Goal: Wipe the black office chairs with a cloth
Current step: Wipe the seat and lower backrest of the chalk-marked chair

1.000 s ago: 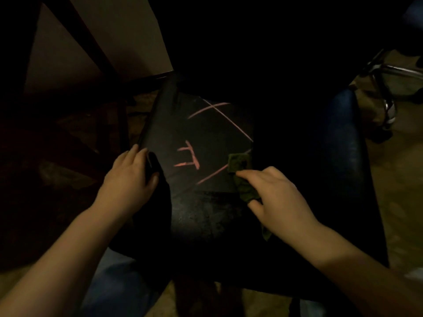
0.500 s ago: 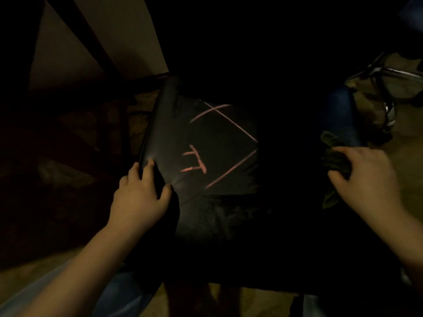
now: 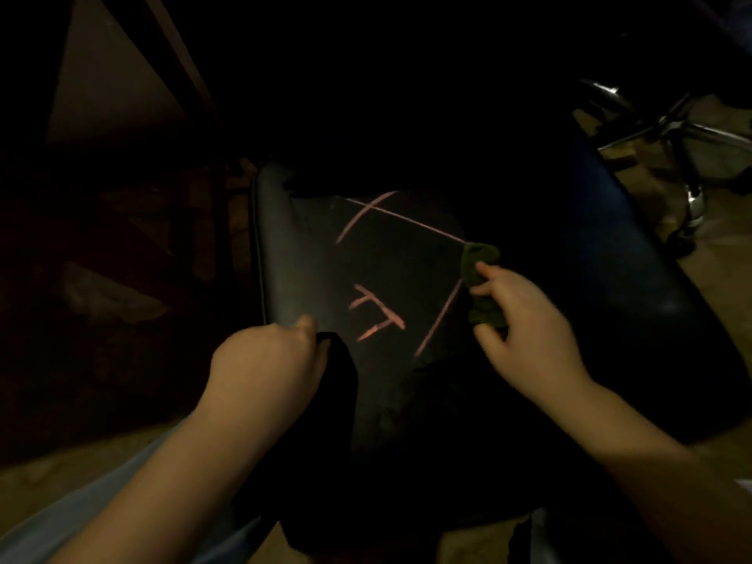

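Right hand [image 3: 525, 331] pinching green cloth [image 3: 480, 262] on pink-marked black chair [image 3: 325, 258], left hand [image 3: 264, 360] gripping its edge, chrome base [image 3: 687, 132] beyond

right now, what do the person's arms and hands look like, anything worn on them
The left forearm and right forearm are bare to the frame edge: no sleeves, watch or bracelet. The left hand and right hand wear no gloves or visible rings, though dim light could hide small details.
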A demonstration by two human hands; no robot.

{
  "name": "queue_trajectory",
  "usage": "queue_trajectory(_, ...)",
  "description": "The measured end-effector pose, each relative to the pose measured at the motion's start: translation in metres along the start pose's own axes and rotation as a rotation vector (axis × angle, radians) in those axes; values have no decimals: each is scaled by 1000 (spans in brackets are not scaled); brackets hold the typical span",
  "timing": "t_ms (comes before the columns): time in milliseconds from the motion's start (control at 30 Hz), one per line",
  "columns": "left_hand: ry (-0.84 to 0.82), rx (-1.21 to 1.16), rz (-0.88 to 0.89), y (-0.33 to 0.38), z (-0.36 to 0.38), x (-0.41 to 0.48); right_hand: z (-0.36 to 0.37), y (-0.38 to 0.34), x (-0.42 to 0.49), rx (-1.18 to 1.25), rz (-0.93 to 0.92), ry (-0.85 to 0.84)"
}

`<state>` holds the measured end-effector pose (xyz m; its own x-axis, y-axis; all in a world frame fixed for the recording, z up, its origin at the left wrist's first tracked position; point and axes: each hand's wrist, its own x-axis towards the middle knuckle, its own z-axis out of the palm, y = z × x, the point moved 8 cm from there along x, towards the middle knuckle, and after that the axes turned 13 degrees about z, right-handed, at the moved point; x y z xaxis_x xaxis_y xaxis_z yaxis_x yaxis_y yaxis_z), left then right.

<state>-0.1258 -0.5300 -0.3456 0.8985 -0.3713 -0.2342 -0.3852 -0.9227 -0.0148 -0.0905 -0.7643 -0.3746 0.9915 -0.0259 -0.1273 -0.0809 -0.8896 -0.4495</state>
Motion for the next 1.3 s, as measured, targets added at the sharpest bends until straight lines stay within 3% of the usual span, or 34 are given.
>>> queue_trajectory(100, -87, 44, -5, -10, -4, 10, 17, -35, -17, -77, -126, -80)
queue_trajectory(233, -185, -140, 13, -13, -7, 31, 16, -38, -22, -162, -125, -84)
queue_trajectory(433, -111, -201, 72, 15, -22, 63, -25, 39, 3, -85, 93, 21)
queue_trajectory(567, -66, -237, 75, 28, -34, 75, -50, 98, 9, 146, 227, 26)
queue_trajectory(767, 47, -244, 108, 31, -48, 91, -33, 74, 3, 149, 237, 51)
queue_trajectory(833, 85, -252, 103, 29, -54, 95, -16, 45, -10, 104, 170, -36)
queue_trajectory(1067, 209, -324, 80, 28, -72, 99, 49, -65, -104, -125, -404, -218)
queue_trajectory(1200, 159, -315, 85, 31, -67, 94, 45, -54, -102, -143, -376, -189)
queue_trajectory(1300, 132, -319, 60, 23, -65, 89, 32, -25, -82, -109, -244, -165)
